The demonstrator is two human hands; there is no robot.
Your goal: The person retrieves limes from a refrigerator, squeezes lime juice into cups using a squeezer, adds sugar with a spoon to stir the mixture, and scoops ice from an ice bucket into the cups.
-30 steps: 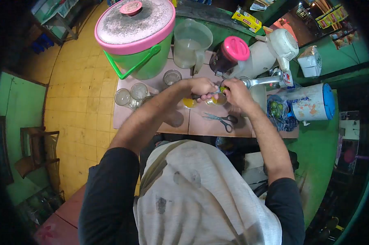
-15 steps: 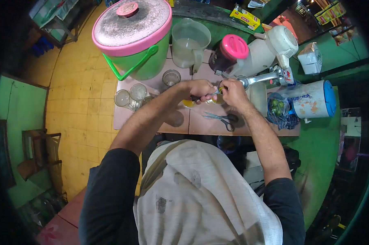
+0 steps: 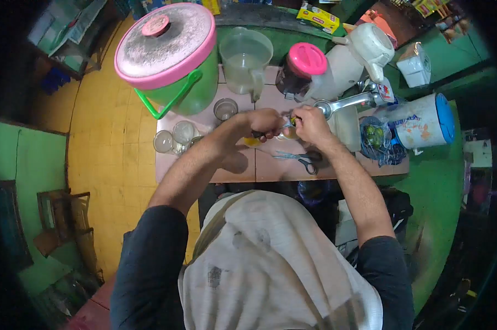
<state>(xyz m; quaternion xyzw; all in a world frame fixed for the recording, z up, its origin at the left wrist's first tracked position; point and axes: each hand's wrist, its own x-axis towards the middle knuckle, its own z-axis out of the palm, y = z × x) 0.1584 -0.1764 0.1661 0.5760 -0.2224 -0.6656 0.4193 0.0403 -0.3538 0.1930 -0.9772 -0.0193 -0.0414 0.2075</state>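
Clock centre: gap between left hand (image 3: pixel 266 122) and right hand (image 3: pixel 313 125), above the counter (image 3: pixel 276 171); 12 = far side. Lidded bucket (image 3: pixel 169 61) at 10, pitcher (image 3: pixel 244 61) at 11, lidded jug (image 3: pixel 303 65) around 12, flask (image 3: pixel 352 59) at 1:30. Box (image 3: pixel 318 18) on the ledge (image 3: pixel 259 15) behind the jug. Squeezer (image 3: pixel 346 103) at 2:30. Plastic bag (image 3: pixel 375 135) at 3, drum (image 3: pixel 420 122) just beyond. Scissors (image 3: pixel 301 158) at 5:30, near edge. Clustered glasses (image 3: pixel 183 132) at 9, lone glass (image 3: pixel 225 109) at 9:30.
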